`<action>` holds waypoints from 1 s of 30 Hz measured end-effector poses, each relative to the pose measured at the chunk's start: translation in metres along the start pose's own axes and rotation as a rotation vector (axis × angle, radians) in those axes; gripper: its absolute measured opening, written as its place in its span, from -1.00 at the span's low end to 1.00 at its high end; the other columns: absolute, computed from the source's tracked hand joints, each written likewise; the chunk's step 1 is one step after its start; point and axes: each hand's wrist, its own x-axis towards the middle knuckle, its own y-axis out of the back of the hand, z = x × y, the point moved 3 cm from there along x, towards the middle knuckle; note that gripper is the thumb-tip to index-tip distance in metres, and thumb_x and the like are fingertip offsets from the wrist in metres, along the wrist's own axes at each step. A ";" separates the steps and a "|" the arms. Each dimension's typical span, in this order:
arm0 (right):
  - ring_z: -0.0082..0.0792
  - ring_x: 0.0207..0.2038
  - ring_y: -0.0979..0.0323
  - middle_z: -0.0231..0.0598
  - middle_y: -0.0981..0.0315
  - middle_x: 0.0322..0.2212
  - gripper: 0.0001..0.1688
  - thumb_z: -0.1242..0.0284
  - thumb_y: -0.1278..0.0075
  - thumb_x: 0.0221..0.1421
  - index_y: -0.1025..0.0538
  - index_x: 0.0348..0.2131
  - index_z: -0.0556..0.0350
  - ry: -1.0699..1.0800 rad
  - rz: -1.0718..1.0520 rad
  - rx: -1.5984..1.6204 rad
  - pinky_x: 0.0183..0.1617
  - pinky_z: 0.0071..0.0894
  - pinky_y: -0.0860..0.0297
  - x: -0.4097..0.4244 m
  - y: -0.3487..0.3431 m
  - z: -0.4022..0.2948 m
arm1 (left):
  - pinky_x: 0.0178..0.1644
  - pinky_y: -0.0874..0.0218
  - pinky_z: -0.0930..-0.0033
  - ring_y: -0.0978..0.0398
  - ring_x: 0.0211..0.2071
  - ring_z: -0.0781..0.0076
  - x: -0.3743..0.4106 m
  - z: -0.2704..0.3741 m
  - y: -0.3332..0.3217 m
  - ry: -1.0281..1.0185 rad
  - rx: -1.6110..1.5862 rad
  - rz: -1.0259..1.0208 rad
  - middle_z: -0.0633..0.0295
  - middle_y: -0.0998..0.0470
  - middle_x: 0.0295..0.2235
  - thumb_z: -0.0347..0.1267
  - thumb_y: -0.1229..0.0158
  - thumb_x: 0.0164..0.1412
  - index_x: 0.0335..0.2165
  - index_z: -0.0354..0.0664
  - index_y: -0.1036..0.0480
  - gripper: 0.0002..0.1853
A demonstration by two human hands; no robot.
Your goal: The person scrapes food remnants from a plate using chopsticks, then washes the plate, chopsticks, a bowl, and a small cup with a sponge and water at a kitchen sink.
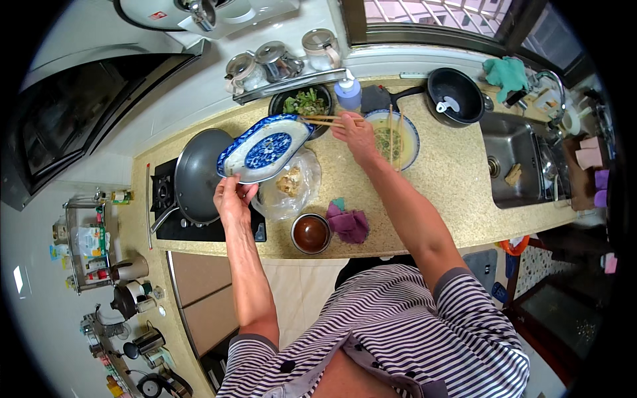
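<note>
My left hand (233, 198) holds a blue-and-white patterned dish (267, 150) by its near rim, tilted above the counter. In my right hand (352, 130) is a pair of wooden chopsticks (323, 120), whose tips meet the dish's far right edge. Behind the dish stands a dark bowl (272, 105) with leafy greens (307, 103). To the right of it, a blue-rimmed bowl (417, 144) holds pale liquid with chopped greens, with another pair of chopsticks (391, 137) laid across it. Below the dish, a clear plastic bag (311, 174) lies with a light brown food piece (289, 182).
A wok (199, 174) sits on the gas hob at left. Near the counter's front edge are a cup of brown liquid (311, 234) and a purple cloth (351, 226). A black pot (455, 97) stands beside the sink (517, 191); a soap bottle (348, 93) stands by the wall.
</note>
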 end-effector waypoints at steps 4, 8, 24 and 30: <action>-0.45 -0.37 -0.52 -0.22 -0.50 -0.35 -0.68 0.35 0.02 0.24 -0.45 -0.12 0.24 -0.011 -0.014 -0.014 -0.31 -0.50 -0.49 -0.002 -0.009 0.007 | -0.46 -0.57 0.31 -0.57 -0.54 0.40 0.000 -0.006 0.003 0.026 -0.030 -0.014 0.13 -0.57 -0.40 -0.47 -0.15 0.13 -0.26 -0.32 -0.45 -0.82; -0.49 -0.42 -0.49 -0.28 -0.48 -0.40 -0.71 0.39 0.03 0.23 -0.47 -0.15 0.24 0.077 0.098 0.032 -0.37 -0.52 -0.46 0.001 -0.001 0.000 | -0.39 -0.57 0.23 -0.59 -0.45 0.32 0.008 -0.016 0.009 0.067 -0.060 -0.049 0.11 -0.58 -0.33 -0.44 -0.16 0.13 -0.21 -0.31 -0.46 -0.76; -0.23 -0.31 -0.58 -0.05 -0.52 -0.30 -0.67 0.38 0.05 0.25 -0.42 -0.14 0.32 -0.041 0.046 0.079 -0.28 -0.34 -0.55 -0.026 0.061 -0.057 | -0.05 -0.48 0.00 -0.55 -0.16 0.14 0.008 -0.056 0.027 0.267 -0.270 -0.100 0.07 -0.50 -0.08 -0.51 -0.18 0.01 -0.01 -0.26 -0.39 -0.51; -0.16 -0.16 -0.55 0.06 -0.49 -0.18 -0.67 0.38 0.15 0.31 -0.38 -0.07 0.29 -0.132 0.117 0.195 -0.11 -0.26 -0.52 -0.086 0.117 -0.091 | 0.02 -0.42 -0.09 -0.50 -0.08 0.09 -0.010 -0.082 0.022 0.268 -0.420 -0.059 0.03 -0.45 -0.04 -0.57 -0.14 0.02 0.00 -0.31 -0.35 -0.51</action>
